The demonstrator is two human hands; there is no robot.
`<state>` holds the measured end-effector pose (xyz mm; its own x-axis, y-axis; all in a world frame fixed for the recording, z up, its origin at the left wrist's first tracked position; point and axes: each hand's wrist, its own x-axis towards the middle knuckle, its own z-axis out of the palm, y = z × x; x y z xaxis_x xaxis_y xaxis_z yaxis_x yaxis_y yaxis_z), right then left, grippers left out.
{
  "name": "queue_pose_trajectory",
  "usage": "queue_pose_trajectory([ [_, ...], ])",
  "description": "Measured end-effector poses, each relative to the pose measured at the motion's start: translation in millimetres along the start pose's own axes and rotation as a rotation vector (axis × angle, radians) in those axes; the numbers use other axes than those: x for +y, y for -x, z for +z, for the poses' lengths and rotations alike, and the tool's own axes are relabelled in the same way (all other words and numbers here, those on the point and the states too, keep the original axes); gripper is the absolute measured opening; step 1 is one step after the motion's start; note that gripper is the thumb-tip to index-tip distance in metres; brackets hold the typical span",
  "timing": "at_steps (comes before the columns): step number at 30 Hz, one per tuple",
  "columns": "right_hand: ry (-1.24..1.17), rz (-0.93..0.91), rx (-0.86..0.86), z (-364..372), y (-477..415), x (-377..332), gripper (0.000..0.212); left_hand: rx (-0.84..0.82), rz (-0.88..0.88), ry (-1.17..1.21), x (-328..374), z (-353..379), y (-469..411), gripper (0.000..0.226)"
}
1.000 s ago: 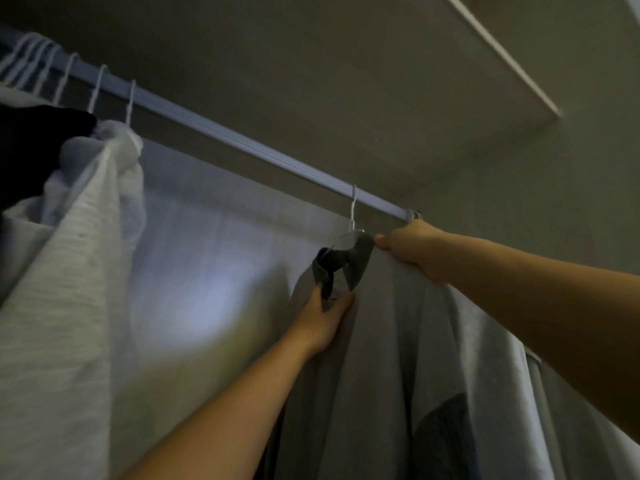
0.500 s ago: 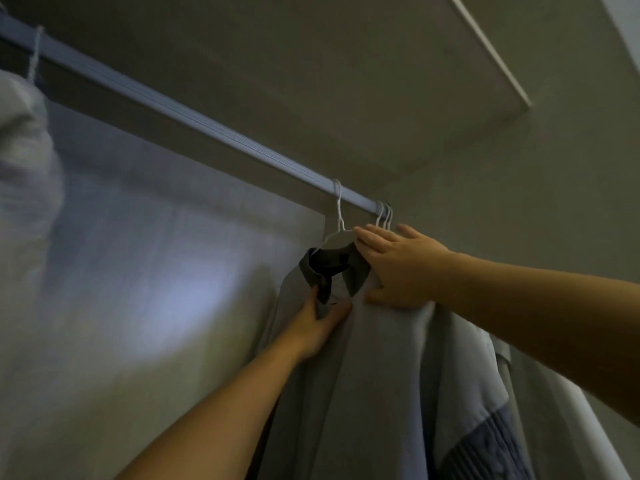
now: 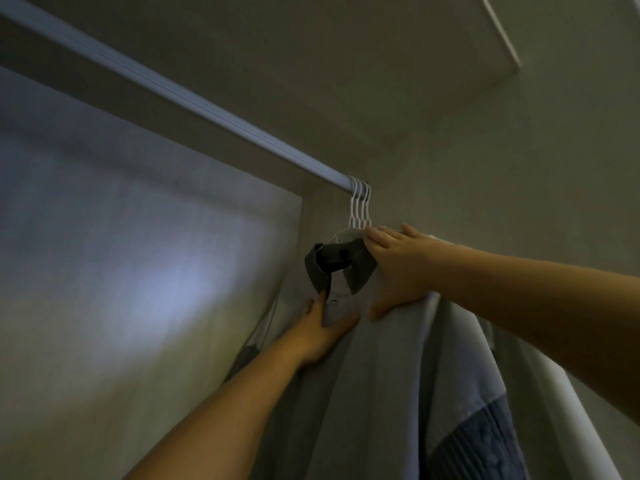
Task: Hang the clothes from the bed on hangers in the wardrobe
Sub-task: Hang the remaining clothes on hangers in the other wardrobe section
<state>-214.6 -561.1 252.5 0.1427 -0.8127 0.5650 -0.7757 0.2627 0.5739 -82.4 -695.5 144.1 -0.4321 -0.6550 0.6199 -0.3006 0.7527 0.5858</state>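
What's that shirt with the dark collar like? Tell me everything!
The shirt is pale grey, soft-looking cloth, with a darker grey collar folded open. It hangs on a thin white hanger at the right end of the rail. The left hand pinches its front below the collar; the right hand lies flat on its shoulder.

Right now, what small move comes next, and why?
Probably release both hands: the collared shirt hangs by its white hanger on the wardrobe rail beside two other hangers; the left hand pinches its placket, the right hand lies flat on its shoulder.
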Motion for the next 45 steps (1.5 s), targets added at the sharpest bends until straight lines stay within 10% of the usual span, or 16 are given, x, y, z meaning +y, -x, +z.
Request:
queue_pose_trajectory([
  [12,-0.163,0.039,0.088,-3.2,59.8,-6.4,0.114,0.142,-0.079,-0.081,11.3,-9.3,48.5,0.101],
  [22,-0.371,0.036,0.137,5.1,217.0,3.6,0.098,0.291,0.302,-0.519,89.0,36.4,156.9,0.087],
  [31,-0.324,0.087,0.107,43.5,428.0,40.6,0.094,0.117,0.412,-0.476,158.4,177.6,281.3,0.080],
  [45,-0.384,0.507,-0.384,132.8,758.0,93.6,0.095,-0.383,0.507,-0.207,238.2,461.9,416.5,0.080],
])
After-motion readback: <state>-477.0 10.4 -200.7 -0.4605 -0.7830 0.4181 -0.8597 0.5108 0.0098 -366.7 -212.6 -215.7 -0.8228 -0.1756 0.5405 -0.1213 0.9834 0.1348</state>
